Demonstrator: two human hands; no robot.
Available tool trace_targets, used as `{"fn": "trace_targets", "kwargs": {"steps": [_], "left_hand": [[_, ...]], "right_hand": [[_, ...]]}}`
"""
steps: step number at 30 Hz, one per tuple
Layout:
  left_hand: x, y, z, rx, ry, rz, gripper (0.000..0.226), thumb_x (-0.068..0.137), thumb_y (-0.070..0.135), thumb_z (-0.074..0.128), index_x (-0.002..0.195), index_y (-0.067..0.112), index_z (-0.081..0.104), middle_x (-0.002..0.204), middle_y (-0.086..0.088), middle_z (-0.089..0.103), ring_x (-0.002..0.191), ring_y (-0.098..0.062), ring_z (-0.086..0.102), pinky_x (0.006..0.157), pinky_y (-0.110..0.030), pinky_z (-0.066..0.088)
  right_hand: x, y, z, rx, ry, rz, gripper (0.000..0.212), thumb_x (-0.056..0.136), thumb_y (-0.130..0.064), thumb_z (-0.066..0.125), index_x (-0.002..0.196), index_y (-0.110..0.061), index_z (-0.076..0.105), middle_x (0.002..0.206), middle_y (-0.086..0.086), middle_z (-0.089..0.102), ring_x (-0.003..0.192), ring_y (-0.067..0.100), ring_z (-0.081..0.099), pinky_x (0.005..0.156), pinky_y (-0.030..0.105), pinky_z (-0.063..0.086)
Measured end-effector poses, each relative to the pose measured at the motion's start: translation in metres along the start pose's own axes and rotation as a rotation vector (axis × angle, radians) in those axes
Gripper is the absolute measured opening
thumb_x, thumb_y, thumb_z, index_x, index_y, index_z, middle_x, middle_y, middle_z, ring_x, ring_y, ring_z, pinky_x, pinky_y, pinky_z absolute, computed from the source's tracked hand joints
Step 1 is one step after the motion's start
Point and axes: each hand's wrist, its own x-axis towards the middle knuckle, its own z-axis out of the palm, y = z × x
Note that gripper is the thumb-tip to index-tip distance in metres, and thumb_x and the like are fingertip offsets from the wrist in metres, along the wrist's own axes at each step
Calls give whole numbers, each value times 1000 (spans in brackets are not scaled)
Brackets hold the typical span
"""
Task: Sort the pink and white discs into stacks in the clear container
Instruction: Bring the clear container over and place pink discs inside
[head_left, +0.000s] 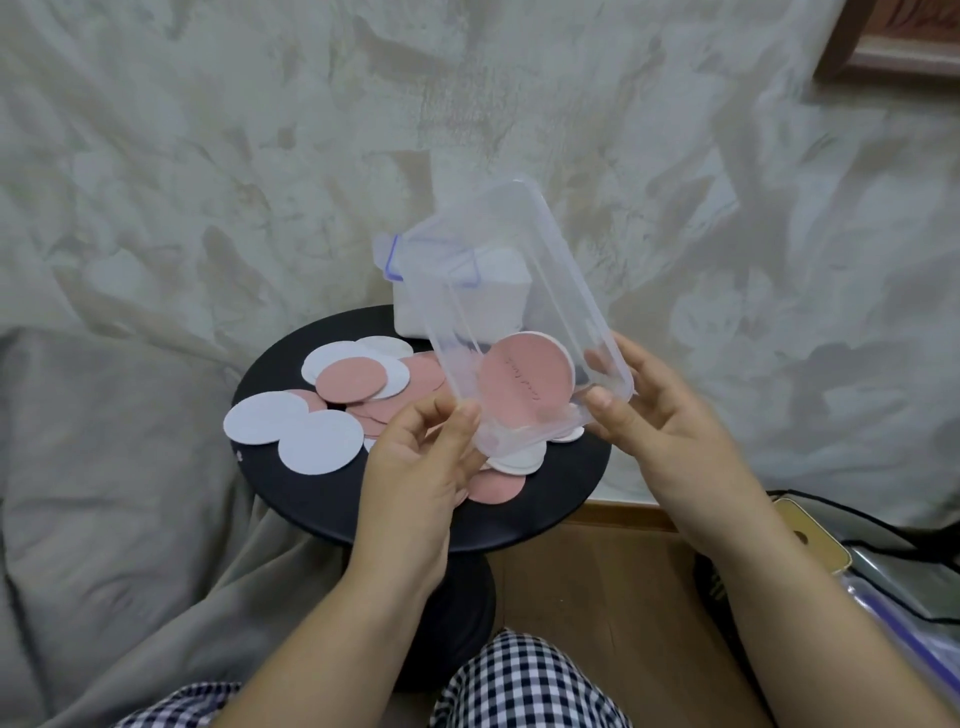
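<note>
Left hand (415, 467) and right hand (670, 431) are clamping their grip on the tilted clear container (519, 291) above the table (561, 499). A pink disc (524, 379) is leaning inside, between both hands.

Small round black table (571, 499). On top: loose heap of pink discs (350, 383) & white discs (260, 418), overlapping, mostly left & centre. Two big white ones sit at the left edge, touching. One pink disc near front. White box (415, 317) at back edge, just behind the heap.
</note>
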Motion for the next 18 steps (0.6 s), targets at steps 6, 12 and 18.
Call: {"fn": "trace_targets", "kwargs": {"steps": [6,12,18], "left_hand": [[4,4,-3,89,28,15,7,82,24,66,79,21,60,79,10,71,83,-22,71,81,-43,53],[13,9,-4,609,47,576,9,87,28,59,95,27,57,98,14,59,95,-6,58,79,-11,45],[53,36,32,1572,-461,1136,34,83,17,44,108,15,65,102,-6,63,92,-31,57,74,-31,38]], "right_hand": [[0,11,5,137,-1,28,45,79,-28,55,123,-35,51,113,-26,63,107,-3,59,78,14,52],[-1,20,-4,175,54,70,56,74,-28,56,130,-26,50,110,-23,66,106,-1,61,75,13,51],[-6,26,-10,210,19,111,52,65,-51,70,114,-39,60,116,-15,65,107,6,62,77,17,52]]}}
